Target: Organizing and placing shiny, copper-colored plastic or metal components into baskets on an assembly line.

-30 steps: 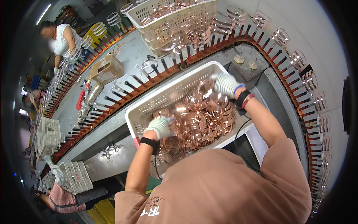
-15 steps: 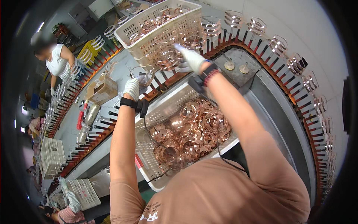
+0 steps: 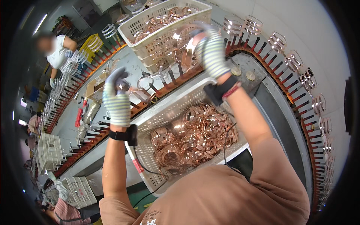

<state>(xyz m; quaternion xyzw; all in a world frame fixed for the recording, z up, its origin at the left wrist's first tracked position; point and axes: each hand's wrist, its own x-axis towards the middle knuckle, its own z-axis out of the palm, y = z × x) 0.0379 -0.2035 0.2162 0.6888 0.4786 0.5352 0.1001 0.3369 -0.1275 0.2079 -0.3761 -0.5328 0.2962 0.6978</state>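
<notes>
My left hand, in a striped glove with a black wrist strap, is raised over the near side of the conveyor. A shiny strip shows beside its fingers, but blur hides whether they grip it. My right hand, gloved the same way, is up beside the stacked crate and holds a shiny copper ring, smeared by motion. Between my arms, below both hands, a white perforated crate holds a heap of copper rings. Close to my left hand, a silvery ring sits by the conveyor's black-tipped pegs.
Beyond the conveyor, another white crate is filled with copper rings. Ring-laden holders curve along the right. A cardboard box lies on the table at left. One co-worker stands at far left, another at lower left.
My left hand has moved left and away from the ring at the pegs. My right hand has shifted right and upward, with a copper ring in it. The view has turned slightly.
</notes>
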